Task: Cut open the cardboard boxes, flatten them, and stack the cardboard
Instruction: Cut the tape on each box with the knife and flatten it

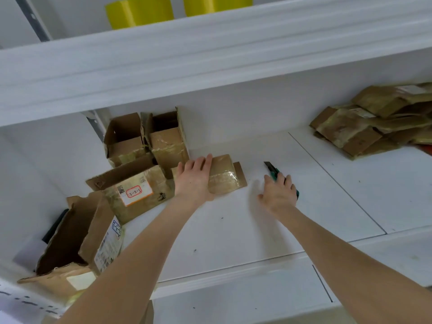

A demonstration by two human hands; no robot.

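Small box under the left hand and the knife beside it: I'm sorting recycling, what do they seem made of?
Small box: brown cardboard, matte, with a glossy clear tape band catching light. Knife: dark blade, probably metal; green body, likely plastic, mostly hidden beneath the right hand.

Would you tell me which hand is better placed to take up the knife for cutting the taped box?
The right hand: it lies over the green knife, while the left hand rests flat on the small taped box, steadying it.
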